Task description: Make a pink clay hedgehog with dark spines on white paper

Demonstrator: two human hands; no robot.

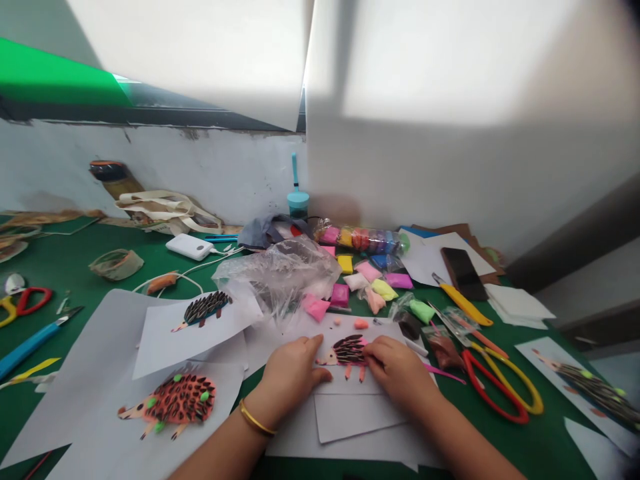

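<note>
Between my hands lies a hedgehog picture (347, 351) on white paper, with dark spines over pink, a pale snout and orange legs. My left hand (295, 363) rests on the paper at its snout side, thumb and index finger apart, holding nothing. At the rear of the hedgehog, the fingertips of my right hand (393, 367) are pinched together against its back. Whatever is between them is hidden. Small orange clay lumps (361, 323) sit on the sheet just above. A folded white paper (357, 417) lies below the picture.
Several clay packets (370, 271) and a crumpled plastic bag (285, 270) lie beyond my hands. Red-yellow scissors (500, 383), a yellow cutter (465, 301) and a phone (463, 272) are on the right. Another hedgehog picture (175, 400) lies left; a blue cutter (33, 347) is further left.
</note>
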